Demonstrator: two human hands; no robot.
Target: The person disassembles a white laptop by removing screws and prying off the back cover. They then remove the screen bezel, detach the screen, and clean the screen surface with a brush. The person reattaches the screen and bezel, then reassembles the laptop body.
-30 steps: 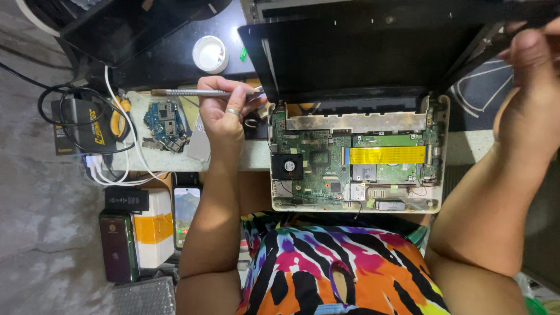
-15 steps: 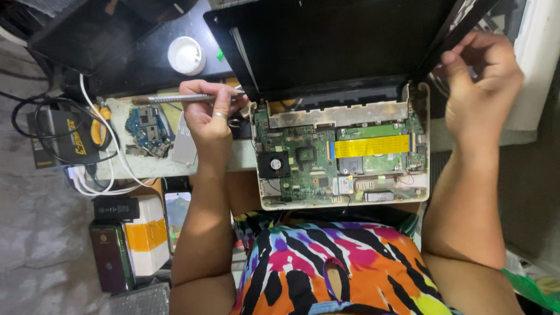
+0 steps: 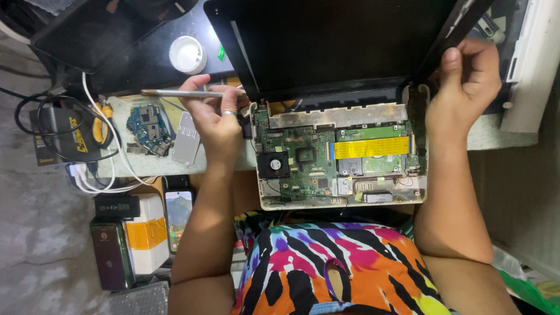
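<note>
An opened small laptop lies in front of me, its green circuit board, small fan and yellow ribbon strip exposed. Its black screen lid stands tilted up behind the base. My left hand holds a thin metal tool lying sideways, tip near the lid's left hinge corner. My right hand grips the lid's right edge near the right hinge.
A white round cap sits on a dark surface at the back left. A small blue circuit board, a grey plate, a yellow-handled tool, cables and a black charger lie left. Boxes and a lit phone sit lower left.
My right hand has come down from the far right and taken hold of the lid's right edge. The view has shifted, and my left hand keeps the metal tool at the left hinge.
</note>
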